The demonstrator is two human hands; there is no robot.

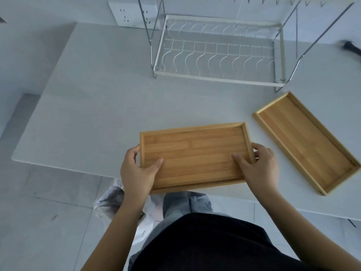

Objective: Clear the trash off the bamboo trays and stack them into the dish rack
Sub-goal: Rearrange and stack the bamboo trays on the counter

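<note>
Both hands hold one rectangular bamboo tray with a raised rim [195, 155] by its short ends at the near edge of the pale grey desk [97, 106]: the left hand [136, 169] wraps the left end, its thumb lying on the tray floor and its fingers [134, 151] curled round the outside of the rim, while the right hand [257, 167] mirrors this on the right end, thumb inside and fingers [261, 148] hooked over the rim. So both sets of fingers are clenched on the tray, a two-handed grip that seems meant to keep the long board level and steerable. Whether the tray rests on the desk or is lifted just clear of it cannot be told. Its floor shows no trash, so the clearing of this one looks done and the carry to the rack looks like the step in hand. Beyond the fingers, well apart across open desk, stands the white wire dish rack with wavy dividers and chromed legs [216, 53]; its slots show nothing in them, and the frame overhead may limit how high the tray can come in. Just to the right of the right fingers, lying at an angle, is a second long bamboo tray [306, 141], also bare, close enough that a swing to the right could clip it. Below the left fingers, on the floor beside the person's legs, sits a crumpled clear plastic bag [111, 200], probably for the trash. A blurred dark object [351, 48] lies far to the right, past the rack.
</note>
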